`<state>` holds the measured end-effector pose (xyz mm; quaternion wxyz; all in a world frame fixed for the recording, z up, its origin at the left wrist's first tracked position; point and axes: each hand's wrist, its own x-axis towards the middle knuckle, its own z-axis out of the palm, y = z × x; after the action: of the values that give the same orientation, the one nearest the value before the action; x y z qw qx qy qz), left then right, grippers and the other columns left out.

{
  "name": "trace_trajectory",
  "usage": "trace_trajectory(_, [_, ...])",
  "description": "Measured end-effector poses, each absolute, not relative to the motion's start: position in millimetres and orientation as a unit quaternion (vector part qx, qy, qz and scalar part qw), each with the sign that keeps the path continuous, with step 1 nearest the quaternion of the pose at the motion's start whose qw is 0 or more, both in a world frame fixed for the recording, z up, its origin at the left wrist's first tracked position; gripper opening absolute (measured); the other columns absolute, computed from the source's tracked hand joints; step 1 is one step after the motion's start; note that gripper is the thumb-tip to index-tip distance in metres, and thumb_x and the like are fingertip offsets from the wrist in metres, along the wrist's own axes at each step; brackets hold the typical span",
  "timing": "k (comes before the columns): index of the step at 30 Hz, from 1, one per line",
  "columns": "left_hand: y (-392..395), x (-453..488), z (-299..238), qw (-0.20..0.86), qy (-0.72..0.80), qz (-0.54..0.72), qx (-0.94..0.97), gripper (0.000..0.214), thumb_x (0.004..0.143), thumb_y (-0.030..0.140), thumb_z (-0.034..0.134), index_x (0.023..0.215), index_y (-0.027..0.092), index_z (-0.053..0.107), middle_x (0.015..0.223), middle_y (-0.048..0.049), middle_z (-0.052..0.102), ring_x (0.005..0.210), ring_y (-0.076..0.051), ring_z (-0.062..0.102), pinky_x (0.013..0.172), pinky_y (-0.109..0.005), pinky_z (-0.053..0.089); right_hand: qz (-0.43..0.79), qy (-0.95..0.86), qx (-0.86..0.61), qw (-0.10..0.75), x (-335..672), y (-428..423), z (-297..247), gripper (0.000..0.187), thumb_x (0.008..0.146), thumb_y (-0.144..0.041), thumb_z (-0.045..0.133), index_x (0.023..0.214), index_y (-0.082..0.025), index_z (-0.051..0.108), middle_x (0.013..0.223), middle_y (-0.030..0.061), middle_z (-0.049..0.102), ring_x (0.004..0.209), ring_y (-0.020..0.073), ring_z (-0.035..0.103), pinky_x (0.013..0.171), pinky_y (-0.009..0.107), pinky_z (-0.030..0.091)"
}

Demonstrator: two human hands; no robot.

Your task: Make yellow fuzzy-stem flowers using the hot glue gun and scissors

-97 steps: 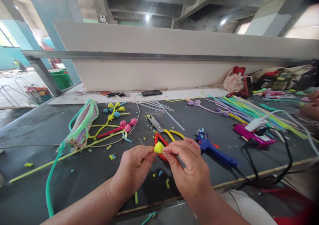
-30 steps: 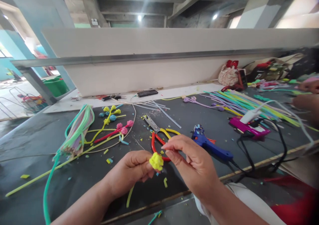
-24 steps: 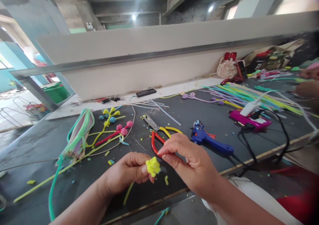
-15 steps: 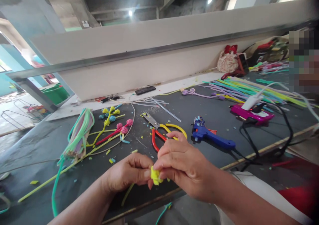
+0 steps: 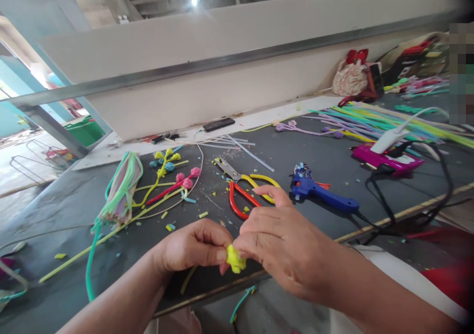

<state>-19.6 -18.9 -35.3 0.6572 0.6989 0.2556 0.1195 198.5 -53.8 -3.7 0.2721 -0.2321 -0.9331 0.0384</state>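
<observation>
Between my two hands is a small yellow pipe-cleaner bud, held just above the table's front edge. My left hand pinches its left side with thumb and fingers. The fingertips of my right hand press on its upper right side, with one finger raised. Just beyond the right hand lie scissors with one red and one yellow handle, blades apart. A blue glue gun rests to the right of them.
A bundle of pastel pipe cleaners stands left, beside yellow and pink budded stems. Loose pipe cleaners lie back right, near a purple power strip with black cables. Yellow and blue scraps dot the dark table.
The view has tilted down and shifted a little left, so the table items sit higher and further right. Both hands still grip the yellow bud, with little change in the fingers.
</observation>
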Motion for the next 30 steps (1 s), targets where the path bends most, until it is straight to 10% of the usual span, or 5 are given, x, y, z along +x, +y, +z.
trace_trajectory(20, [-22,-18,-32,0.582,0.222,0.075,0.779,0.044,0.085,0.049,0.048,0.066,0.012,0.063,0.065,-0.0039,0.053,0.062,-0.014,0.049,0.061,-0.024,0.037,-0.026,-0.930,-0.258,0.261,188,-69,-14,0.016,0.077,-0.010,0.045,0.067,-0.020,0.052,0.064,0.0014,0.055,0.062,0.0154,0.045,0.095,0.053,0.029])
trace_trajectory(30, [-25,-20,-29,0.586,0.247,0.179,0.751,0.041,0.085,0.044,0.052,0.065,0.011,0.065,0.065,-0.0047,0.056,0.064,-0.014,0.051,0.064,-0.024,0.039,0.183,-0.831,-0.323,0.416,199,-50,-12,0.008,0.087,-0.019,0.054,0.084,-0.022,0.060,0.072,-0.0033,0.068,0.064,0.0108,0.059,0.092,0.038,0.035])
